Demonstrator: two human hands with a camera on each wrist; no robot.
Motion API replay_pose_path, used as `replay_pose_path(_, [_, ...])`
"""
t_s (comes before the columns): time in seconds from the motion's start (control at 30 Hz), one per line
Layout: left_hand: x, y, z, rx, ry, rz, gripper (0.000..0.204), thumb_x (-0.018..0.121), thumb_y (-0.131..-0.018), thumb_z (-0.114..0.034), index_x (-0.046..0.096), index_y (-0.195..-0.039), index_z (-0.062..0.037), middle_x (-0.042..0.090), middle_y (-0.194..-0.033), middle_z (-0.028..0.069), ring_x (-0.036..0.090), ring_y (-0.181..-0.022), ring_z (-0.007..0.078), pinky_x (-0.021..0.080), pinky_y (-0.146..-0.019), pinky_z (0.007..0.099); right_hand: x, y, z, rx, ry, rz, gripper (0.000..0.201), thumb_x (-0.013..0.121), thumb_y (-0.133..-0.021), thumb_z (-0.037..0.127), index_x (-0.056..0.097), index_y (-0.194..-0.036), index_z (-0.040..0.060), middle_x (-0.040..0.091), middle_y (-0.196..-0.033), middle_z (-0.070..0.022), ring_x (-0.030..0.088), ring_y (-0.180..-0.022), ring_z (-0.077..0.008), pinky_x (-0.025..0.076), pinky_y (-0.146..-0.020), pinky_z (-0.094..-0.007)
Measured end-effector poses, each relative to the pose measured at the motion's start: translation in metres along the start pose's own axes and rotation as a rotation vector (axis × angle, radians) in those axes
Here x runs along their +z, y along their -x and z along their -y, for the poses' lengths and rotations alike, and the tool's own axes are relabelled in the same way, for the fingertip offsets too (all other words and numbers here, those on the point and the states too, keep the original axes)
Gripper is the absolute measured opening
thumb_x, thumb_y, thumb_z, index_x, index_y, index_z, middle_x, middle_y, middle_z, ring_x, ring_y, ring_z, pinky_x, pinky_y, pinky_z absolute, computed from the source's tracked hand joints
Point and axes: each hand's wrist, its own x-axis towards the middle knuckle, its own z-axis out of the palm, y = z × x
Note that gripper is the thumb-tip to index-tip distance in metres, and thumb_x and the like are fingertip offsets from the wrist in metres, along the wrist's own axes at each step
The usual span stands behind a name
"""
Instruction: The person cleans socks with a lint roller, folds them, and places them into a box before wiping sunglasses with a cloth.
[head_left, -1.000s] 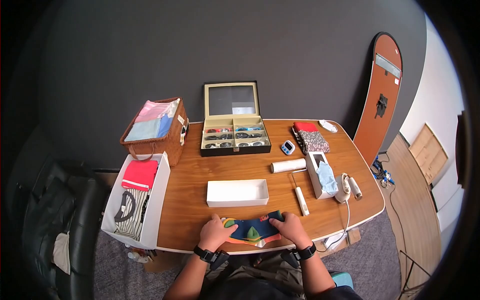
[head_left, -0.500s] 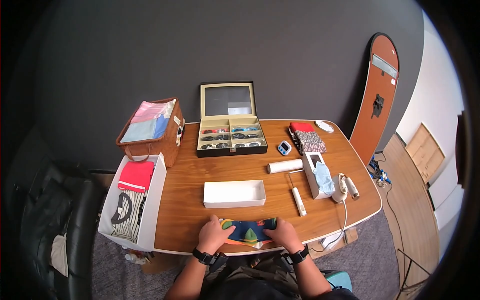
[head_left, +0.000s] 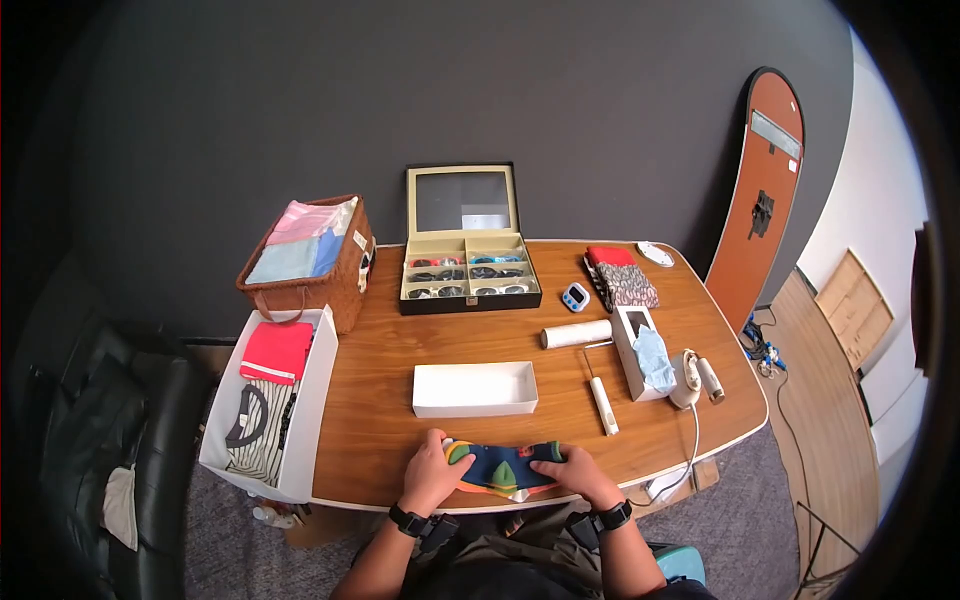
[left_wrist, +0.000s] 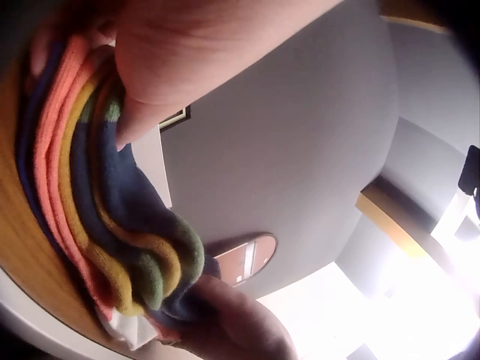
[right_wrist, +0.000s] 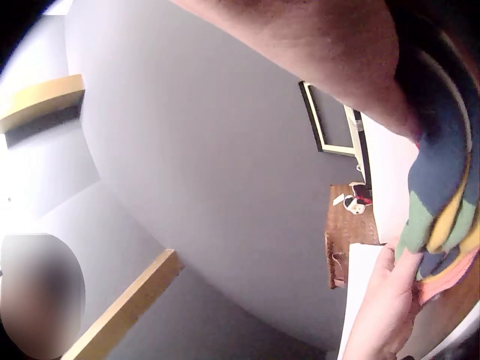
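A stack of colourful socks [head_left: 505,470], navy on top with green, yellow and orange parts, lies at the table's front edge. My left hand [head_left: 430,475] grips its left end, thumb on top. Around the right end my right hand [head_left: 588,475] holds it in the same way. Several folded layers of the socks [left_wrist: 112,195] show edge-on in the left wrist view, with a whitish piece [left_wrist: 133,328] at the bottom. Just beyond the stack stands an open white box [head_left: 475,390]. The fingers beneath the socks are mostly hidden.
Left: a white bin [head_left: 318,400] of folded clothes and a wicker basket [head_left: 350,290]. Behind: an open case [head_left: 470,301] of glasses. Right: a lint roller [head_left: 577,334], white-handled tool [head_left: 604,406], mask box [head_left: 627,365], corded device [head_left: 687,380], timer [head_left: 575,296], folded cloths [head_left: 630,285].
My right hand has come slightly inward and its thumb lower on the socks. The stack's loose lower right edge now looks more gathered. Both hands keep hold; the head view shifted slightly.
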Motion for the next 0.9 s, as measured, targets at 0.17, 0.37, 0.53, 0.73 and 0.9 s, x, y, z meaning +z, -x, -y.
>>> replay_pose_path(0.17, [-0.004,0.002,-0.003,0.017,0.021,0.002,0.056,0.078,-0.084,-0.034,0.050,-0.120,-0.0020,0.067,-0.110,0.0261,0.065,-0.104,0.0436,0.053,-0.086,0.0488,-0.018,0.004,0.021,0.035,-0.178,0.146,0.042,0.081,-0.087,0.035,0.075,-0.108,-0.0010,0.077,-0.097,-0.0087,0.069,-0.089,-0.0147,0.054,-0.083,-0.0307])
replay_pose_path(0.37, [0.003,0.009,-0.003,0.015,0.043,0.006,0.052,0.078,-0.086,-0.031,0.051,-0.122,-0.0049,0.068,-0.111,0.0235,0.064,-0.105,0.0432,0.052,-0.087,0.0480,-0.019,-0.017,-0.016,0.138,-0.220,0.044,0.042,0.082,-0.087,0.033,0.076,-0.103,-0.0050,0.076,-0.094,-0.0074,0.067,-0.083,-0.0102,0.054,-0.076,-0.0272])
replay_pose_path(0.53, [0.004,0.007,0.001,-0.023,0.140,-0.012,0.048,0.079,-0.085,-0.024,0.052,-0.119,-0.0045,0.066,-0.111,0.0237,0.064,-0.104,0.0425,0.052,-0.087,0.0476,-0.024,-0.005,-0.001,0.086,-0.183,-0.012,0.036,0.082,-0.087,0.028,0.077,-0.097,-0.0053,0.075,-0.083,-0.0048,0.064,-0.074,-0.0072,0.051,-0.068,-0.0249])
replay_pose_path(0.73, [0.003,0.013,-0.004,-0.024,0.190,-0.057,0.047,0.079,-0.085,-0.022,0.052,-0.119,-0.0045,0.066,-0.110,0.0237,0.064,-0.103,0.0426,0.052,-0.086,0.0465,-0.020,-0.002,0.000,0.057,-0.070,-0.069,0.027,0.083,-0.086,0.022,0.076,-0.093,-0.0029,0.073,-0.080,-0.0042,0.063,-0.072,-0.0071,0.051,-0.067,-0.0246])
replay_pose_path(0.9, [-0.029,-0.002,-0.024,0.177,0.243,-0.202,0.044,0.073,-0.090,-0.013,0.048,-0.124,-0.0020,0.066,-0.100,0.0157,0.067,-0.093,0.0258,0.053,-0.082,0.0385,-0.026,-0.018,0.017,-0.218,-0.332,-0.088,0.038,0.074,-0.091,0.021,0.060,-0.118,-0.0007,0.070,-0.088,-0.0107,0.066,-0.077,-0.0128,0.052,-0.065,-0.0295])
